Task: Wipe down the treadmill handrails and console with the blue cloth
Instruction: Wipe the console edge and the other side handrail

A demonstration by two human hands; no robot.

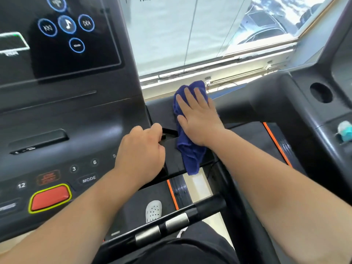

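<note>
The blue cloth (190, 149) lies draped over the black side ledge of the treadmill, just right of the console (66, 115). My right hand (198, 117) lies flat on the cloth with straight fingers, pressing it onto the ledge. My left hand (142, 149) is curled at the console's right edge, its fingers gripping that edge. A black handrail (171, 223) with silver sensor plates runs across the lower middle, under my forearms.
The console carries a dark screen (72, 35) with round lit icons, number keys and a red stop button (50, 198). A second treadmill (304, 111) stands at the right, with a small bottle (345, 130) in its tray. A window is ahead. My white shoe (154, 210) stands on the belt below.
</note>
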